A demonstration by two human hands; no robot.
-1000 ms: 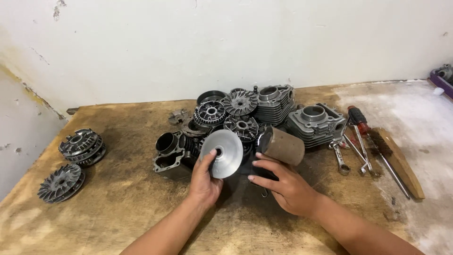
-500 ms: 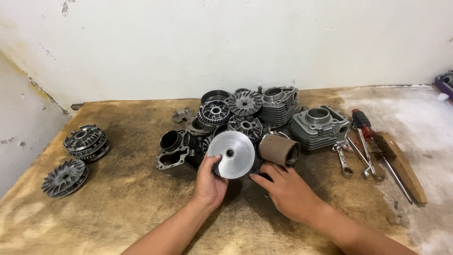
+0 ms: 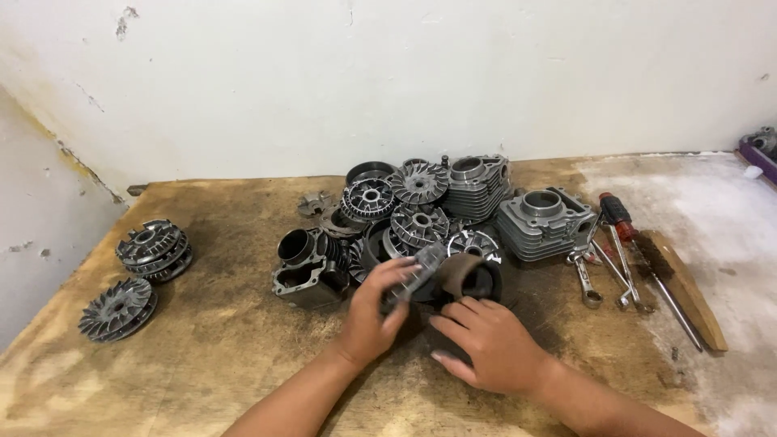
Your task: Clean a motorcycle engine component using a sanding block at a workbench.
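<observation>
The left hand (image 3: 374, 311) grips a blurred silver disc (image 3: 414, 273), its fingers curled around the rim, just in front of the heap of finned engine parts (image 3: 421, 206). The right hand (image 3: 486, 344) clasps a brown cylindrical sleeve (image 3: 469, 279) touching the disc, on the tabletop (image 3: 218, 340).

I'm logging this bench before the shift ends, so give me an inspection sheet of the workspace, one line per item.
Surface: worn, stained wooden bench top, whitish dust on its right side.
Job's things: round silver metal disc, tilted edge-on, beside a rusty brown metal drum.
Clutter: pile of grey finned engine cylinders and fan-bladed pulley halves; two more finned pulleys at the left; steel spanners, red-handled screwdriver, wooden-handled wire brush at the right.
Grippers: left hand grips the disc; right hand rests against the drum.
Cables: nothing seen.
Surroundings: scuffed white wall; purple object at the far right edge.
</observation>
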